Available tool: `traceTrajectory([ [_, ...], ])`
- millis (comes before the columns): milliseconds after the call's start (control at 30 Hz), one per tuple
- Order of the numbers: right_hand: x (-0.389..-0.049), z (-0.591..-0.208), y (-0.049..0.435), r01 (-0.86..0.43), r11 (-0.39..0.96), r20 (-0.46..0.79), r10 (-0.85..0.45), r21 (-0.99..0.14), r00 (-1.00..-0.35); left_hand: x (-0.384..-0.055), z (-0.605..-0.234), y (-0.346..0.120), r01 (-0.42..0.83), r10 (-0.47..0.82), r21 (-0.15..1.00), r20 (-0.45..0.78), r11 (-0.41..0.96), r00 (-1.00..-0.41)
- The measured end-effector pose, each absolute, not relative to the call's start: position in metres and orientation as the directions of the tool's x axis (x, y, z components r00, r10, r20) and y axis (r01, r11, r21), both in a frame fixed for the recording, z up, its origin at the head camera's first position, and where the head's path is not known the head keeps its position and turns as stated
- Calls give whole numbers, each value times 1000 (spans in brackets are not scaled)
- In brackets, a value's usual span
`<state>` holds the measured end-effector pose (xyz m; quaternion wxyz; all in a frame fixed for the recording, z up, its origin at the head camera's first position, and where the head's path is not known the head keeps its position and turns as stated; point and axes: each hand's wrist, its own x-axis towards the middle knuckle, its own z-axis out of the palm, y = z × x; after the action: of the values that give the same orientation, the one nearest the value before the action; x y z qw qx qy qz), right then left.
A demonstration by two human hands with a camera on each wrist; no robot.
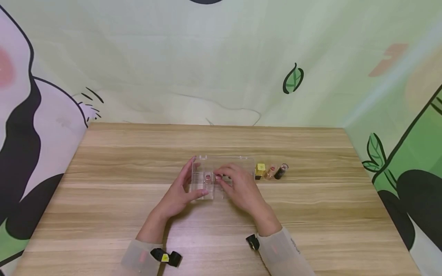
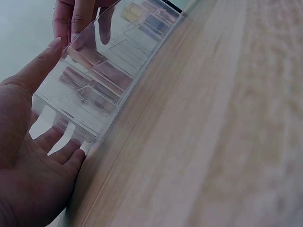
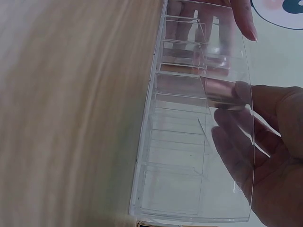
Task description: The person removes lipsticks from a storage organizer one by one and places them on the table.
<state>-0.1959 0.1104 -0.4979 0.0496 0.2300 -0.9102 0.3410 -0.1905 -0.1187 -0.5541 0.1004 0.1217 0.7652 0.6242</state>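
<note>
A clear plastic organizer box (image 1: 238, 160) with several compartments sits on the table. My left hand (image 1: 178, 197) grips its left end, thumb at the near side and fingers around the far side. Between the thumb and fingers of my right hand (image 1: 243, 189) is a shiny rose-gold lipstick tube (image 3: 221, 92), pinched over the box's middle compartments. Its lower end is seen through the clear wall, so I cannot tell how deep it sits. Another lipstick (image 1: 208, 179) stands in a compartment to the left, between the two hands.
Just right of the box stand a yellow-topped lipstick (image 1: 260, 171), a rose-gold one (image 1: 270, 172) and a black one (image 1: 281, 171). The wooden table (image 1: 121, 199) meets a printed backdrop (image 1: 165, 76) at its far edge.
</note>
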Motion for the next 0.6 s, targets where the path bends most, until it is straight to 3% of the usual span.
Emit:
traceTrajectory([
  [600, -197, -498, 111, -471, 659, 270, -389, -586, -881, -190, -555, -120, 63, 306, 977, -2, 204, -952],
])
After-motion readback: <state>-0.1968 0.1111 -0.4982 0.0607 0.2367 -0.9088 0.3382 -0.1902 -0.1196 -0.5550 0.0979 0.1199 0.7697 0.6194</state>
